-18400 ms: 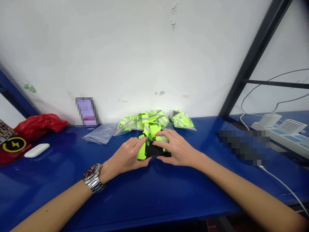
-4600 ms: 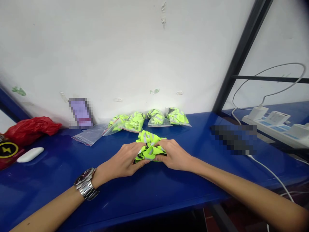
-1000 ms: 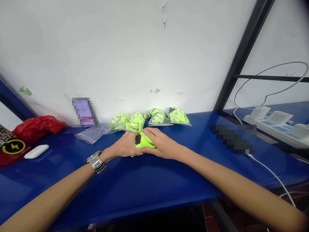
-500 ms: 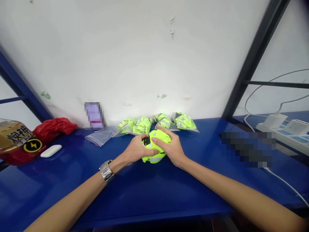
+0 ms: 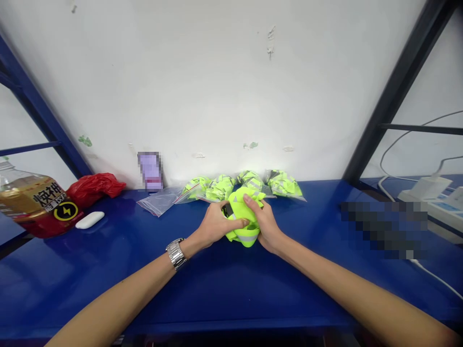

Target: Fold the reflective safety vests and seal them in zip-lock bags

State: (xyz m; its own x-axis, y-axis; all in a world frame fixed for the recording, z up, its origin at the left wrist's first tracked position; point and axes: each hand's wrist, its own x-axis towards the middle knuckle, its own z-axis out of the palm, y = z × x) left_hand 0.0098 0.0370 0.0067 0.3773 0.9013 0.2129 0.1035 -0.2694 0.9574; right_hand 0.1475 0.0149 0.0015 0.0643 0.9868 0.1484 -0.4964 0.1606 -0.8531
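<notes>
Perhaps the crumpled neon-yellow fabric bundle (image 5: 239, 212), gripped by the left hand (image 5: 214, 223) and right hand (image 5: 269, 226) over the glossy blue tabletop (image 5: 217, 289), could unfurl if either grip slackens.

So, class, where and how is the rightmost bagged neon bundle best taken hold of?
Probably around the bulging middle of the rightmost bagged neon bundle, coming from the front right: the wall stands behind it, another bagged bundle sits close on its left, and its thin front edge looks floppy.
</notes>
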